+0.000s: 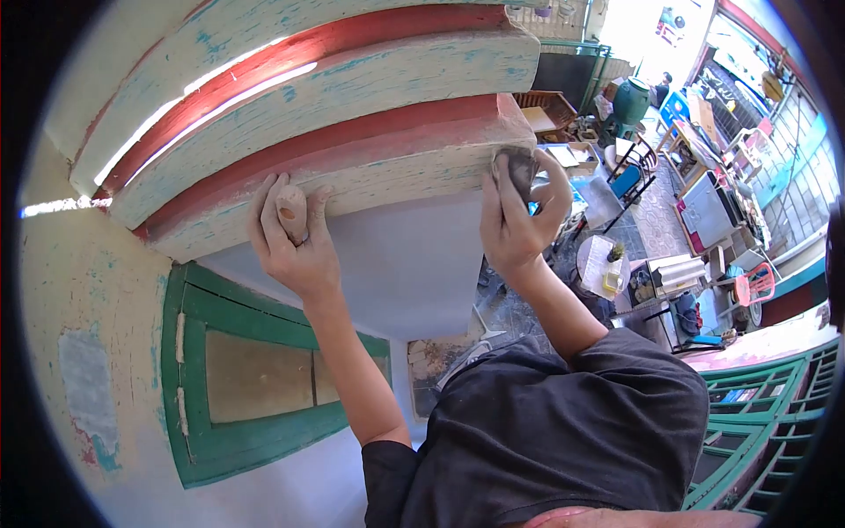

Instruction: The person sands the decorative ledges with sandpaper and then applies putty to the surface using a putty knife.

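Observation:
Overhead runs a wooden beam (387, 167) with worn whitish paint, blue flecks and a red upper face. My left hand (299, 251) is closed around a small dusty beige lump (291, 214) with an orange-brown spot, close against the beam's lower edge. What kind of thing the lump is, I cannot make out. At the beam's right end, my right hand (519, 220) grips a dark grey piece (521, 172) that looks like folded sandpaper. It lies against the beam's corner, partly hidden by the fingers.
More painted slats (352, 75) rise above the beam. A green-framed window (189, 378) is set in the wall at left. Far below at right are a round table (591, 264), a pink chair (755, 283), a green barrel (631, 101) and assorted clutter. Green railings (766, 431) stand at lower right.

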Demonstrator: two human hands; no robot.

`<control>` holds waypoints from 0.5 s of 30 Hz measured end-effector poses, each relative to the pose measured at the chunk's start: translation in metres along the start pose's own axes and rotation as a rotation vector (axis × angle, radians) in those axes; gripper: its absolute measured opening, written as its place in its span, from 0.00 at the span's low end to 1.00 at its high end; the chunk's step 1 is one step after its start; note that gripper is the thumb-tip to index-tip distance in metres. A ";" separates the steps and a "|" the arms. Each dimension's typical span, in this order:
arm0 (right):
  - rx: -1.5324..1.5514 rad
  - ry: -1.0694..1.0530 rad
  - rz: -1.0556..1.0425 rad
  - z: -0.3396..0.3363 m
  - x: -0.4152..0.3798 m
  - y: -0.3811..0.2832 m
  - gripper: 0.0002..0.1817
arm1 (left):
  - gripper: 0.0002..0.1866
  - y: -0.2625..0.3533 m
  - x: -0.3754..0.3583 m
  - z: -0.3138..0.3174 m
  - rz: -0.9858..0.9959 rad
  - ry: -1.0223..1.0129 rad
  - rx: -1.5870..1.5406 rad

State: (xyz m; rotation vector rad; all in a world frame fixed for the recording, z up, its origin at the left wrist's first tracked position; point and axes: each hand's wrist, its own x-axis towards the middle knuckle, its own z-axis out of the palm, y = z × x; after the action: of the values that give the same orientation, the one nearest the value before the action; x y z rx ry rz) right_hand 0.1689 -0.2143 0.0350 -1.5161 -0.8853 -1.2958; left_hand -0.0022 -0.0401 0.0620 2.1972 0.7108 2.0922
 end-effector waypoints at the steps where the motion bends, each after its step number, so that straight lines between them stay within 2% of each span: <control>1: 0.010 0.045 -0.044 0.003 0.000 0.002 0.16 | 0.25 -0.002 0.000 0.001 0.025 0.017 -0.001; 4: -0.031 0.112 -0.103 0.005 0.029 0.001 0.16 | 0.26 -0.007 -0.001 0.002 0.042 0.021 -0.024; 6: -0.044 0.077 0.004 0.004 0.046 -0.002 0.15 | 0.26 -0.008 -0.002 0.004 0.043 0.030 -0.048; 8: -0.078 0.118 -0.008 0.012 0.030 -0.007 0.14 | 0.26 -0.010 -0.002 0.006 0.046 0.048 -0.066; 10: 0.055 0.076 -0.100 0.012 -0.004 -0.012 0.13 | 0.26 -0.010 -0.003 0.006 0.042 0.051 -0.071; 11: 0.081 0.026 -0.063 0.009 -0.014 -0.013 0.13 | 0.26 -0.011 -0.003 0.006 0.041 0.056 -0.078; 14: 0.018 0.096 -0.062 0.007 0.023 -0.004 0.13 | 0.26 -0.014 -0.003 0.005 0.057 0.035 -0.078; 15: 0.033 0.132 0.033 0.007 0.043 -0.004 0.13 | 0.26 -0.014 -0.003 0.005 0.057 0.042 -0.076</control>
State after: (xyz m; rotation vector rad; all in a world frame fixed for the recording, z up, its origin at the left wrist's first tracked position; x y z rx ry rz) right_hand 0.1756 -0.2085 0.0775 -1.3972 -0.7902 -1.3339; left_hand -0.0018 -0.0275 0.0543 2.1647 0.5668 2.1604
